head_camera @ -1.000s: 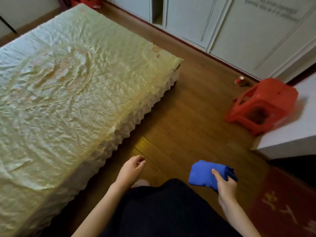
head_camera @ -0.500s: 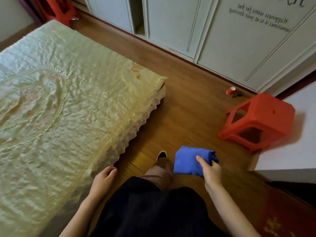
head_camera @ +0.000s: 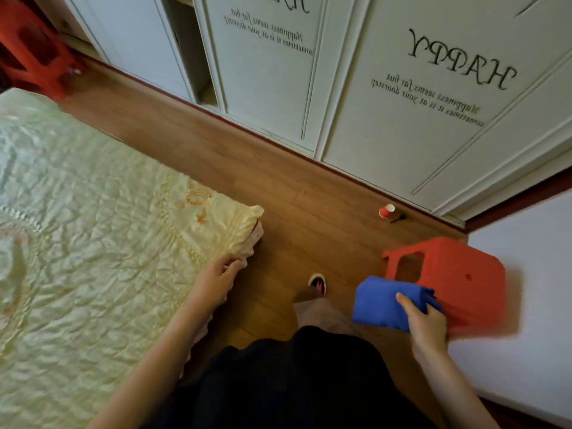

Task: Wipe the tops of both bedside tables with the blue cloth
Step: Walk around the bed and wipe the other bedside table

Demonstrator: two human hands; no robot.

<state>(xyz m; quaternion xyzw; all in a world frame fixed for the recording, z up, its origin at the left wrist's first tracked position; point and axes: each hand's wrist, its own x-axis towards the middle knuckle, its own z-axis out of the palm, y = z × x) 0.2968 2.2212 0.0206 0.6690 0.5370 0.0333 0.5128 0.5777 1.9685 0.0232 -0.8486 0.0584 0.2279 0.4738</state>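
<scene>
Here's the right hand clamped on the folded blue cloth, thumb laid across the top of the bundle, the other fingers tucked beneath and out of sight. The cloth is carried in the air, over the wooden floor, and its far edge overlaps the red plastic stool in this view; whether it touches the stool I cannot tell. That stool is our landmark: it sits tipped against a white surface on its right side, its cut-out opening facing the camera. Beyond the stool, near the foot of the white wardrobe doors, a small red paper cup lies on its side on the boards. The doors carry dark lettering that reads mirrored. Left of the stool, a foot in a light shoe is planted on the floor, with a dark garment filling the lower middle. Farther left again, the left hand has its fingers curled loosely at the ruffled corner of the pale yellow bedspread, touching the frill and gripping nothing firmly that I can make out. Far from our stool, in the upper left corner, a second red stool stands by the bed's far end
</scene>
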